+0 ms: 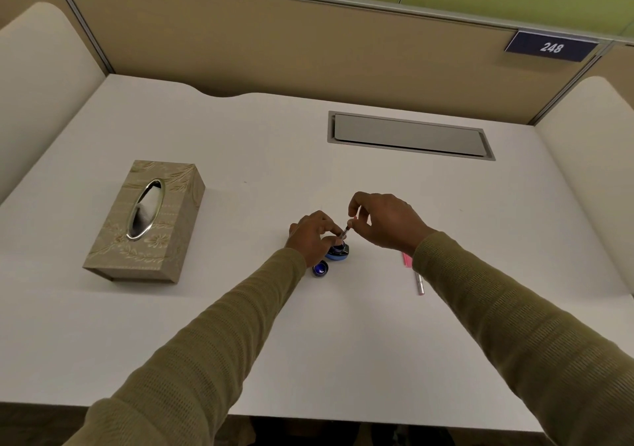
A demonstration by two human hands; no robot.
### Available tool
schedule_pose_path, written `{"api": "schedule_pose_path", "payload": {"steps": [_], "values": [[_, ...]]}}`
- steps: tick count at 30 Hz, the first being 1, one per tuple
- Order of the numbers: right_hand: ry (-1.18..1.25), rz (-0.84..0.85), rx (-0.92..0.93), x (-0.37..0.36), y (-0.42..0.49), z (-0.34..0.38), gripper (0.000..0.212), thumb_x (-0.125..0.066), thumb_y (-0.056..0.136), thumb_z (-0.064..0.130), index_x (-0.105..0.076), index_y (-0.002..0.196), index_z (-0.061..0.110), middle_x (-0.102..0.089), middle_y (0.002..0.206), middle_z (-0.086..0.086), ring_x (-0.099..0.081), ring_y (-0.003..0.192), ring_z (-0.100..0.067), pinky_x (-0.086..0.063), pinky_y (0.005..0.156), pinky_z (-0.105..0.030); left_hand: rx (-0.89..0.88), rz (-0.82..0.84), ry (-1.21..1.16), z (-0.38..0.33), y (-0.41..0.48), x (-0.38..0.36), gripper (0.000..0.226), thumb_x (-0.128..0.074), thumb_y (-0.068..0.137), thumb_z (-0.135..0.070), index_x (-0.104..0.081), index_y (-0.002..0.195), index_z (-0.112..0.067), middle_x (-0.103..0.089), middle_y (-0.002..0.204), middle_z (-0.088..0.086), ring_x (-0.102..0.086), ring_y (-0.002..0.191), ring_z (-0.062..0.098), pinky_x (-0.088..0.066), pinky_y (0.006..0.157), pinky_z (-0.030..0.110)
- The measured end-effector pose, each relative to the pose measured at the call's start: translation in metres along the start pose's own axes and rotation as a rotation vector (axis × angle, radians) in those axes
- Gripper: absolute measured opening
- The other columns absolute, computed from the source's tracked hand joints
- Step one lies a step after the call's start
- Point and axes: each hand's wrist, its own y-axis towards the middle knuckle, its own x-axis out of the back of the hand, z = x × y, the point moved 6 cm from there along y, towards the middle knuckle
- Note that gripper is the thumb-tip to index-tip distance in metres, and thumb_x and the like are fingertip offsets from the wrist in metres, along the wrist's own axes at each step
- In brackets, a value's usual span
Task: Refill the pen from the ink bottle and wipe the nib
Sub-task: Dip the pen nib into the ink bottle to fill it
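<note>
A small blue ink bottle (338, 252) stands open in the middle of the white desk (274, 325). Its round blue cap (320, 268) lies just in front of it, to the left. My left hand (313, 236) steadies the bottle from the left, fingers around its rim. My right hand (384, 220) pinches the upper end of the thin pen section (345, 231), which slants down with its tip in the bottle's mouth. The nib itself is hidden inside the bottle. A pink pen part (407, 260) and a silvery one (420, 282) lie to the right.
A beige patterned tissue box (147, 220) with a white tissue in its oval slot stands at the left. A grey cable hatch (410, 135) is set into the desk at the back right. Beige partitions close off the desk at the back and sides.
</note>
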Motion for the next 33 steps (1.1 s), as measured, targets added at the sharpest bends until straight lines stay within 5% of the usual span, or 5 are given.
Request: {"api": "schedule_pose_path", "payload": {"steps": [11,17,23,28,33], "values": [[-0.020,-0.018,-0.019,0.0006,0.0008,-0.0032,0.020,-0.063,0.095,0.041,-0.064,0.097,0.021,-0.068,0.089,0.004,-0.060,0.083,-0.017,-0.047,0.072,-0.032,0.006,-0.003,0.013,0.0031,0.0019,-0.0012,0.007,-0.073,0.085,-0.027,-0.073,0.089,-0.033,-0.057,0.102,-0.014,-0.048,0.096,0.008,-0.026,0.094,0.031],[0.000,0.007,-0.010,-0.0018,-0.0009,-0.0038,0.008,-0.061,0.092,0.026,-0.064,0.099,0.024,-0.070,0.092,0.004,-0.063,0.088,-0.020,-0.052,0.076,-0.036,0.005,-0.010,0.022,0.0035,0.0027,-0.0013,0.009,-0.073,0.085,-0.026,-0.074,0.092,-0.031,-0.059,0.104,-0.012,-0.048,0.097,0.008,-0.027,0.095,0.032],[-0.005,-0.007,-0.005,0.0013,0.0012,-0.0035,0.019,-0.065,0.094,0.039,-0.066,0.099,0.022,-0.069,0.090,0.005,-0.059,0.081,-0.016,-0.051,0.074,-0.035,0.008,-0.019,0.010,0.0032,0.0015,-0.0002,0.008,-0.073,0.085,-0.027,-0.074,0.092,-0.029,-0.060,0.103,-0.012,-0.048,0.094,0.008,-0.026,0.093,0.031],[-0.002,-0.002,0.016,-0.0009,-0.0007,-0.0037,0.010,-0.063,0.094,0.025,-0.066,0.103,0.026,-0.071,0.095,0.004,-0.058,0.079,-0.015,-0.046,0.070,-0.031,0.012,-0.014,0.021,0.0020,0.0014,-0.0001,0.007,-0.072,0.085,-0.026,-0.074,0.090,-0.031,-0.057,0.102,-0.014,-0.047,0.094,0.008,-0.026,0.093,0.032],[-0.012,-0.024,-0.013,-0.0002,0.0004,-0.0061,0.019,-0.064,0.094,0.040,-0.067,0.094,0.021,-0.071,0.090,0.003,-0.062,0.084,-0.018,-0.052,0.073,-0.036,0.010,-0.014,0.008,0.0029,0.0012,-0.0004,0.007,-0.073,0.084,-0.027,-0.074,0.090,-0.031,-0.059,0.103,-0.012,-0.048,0.095,0.008,-0.026,0.093,0.032]]}}
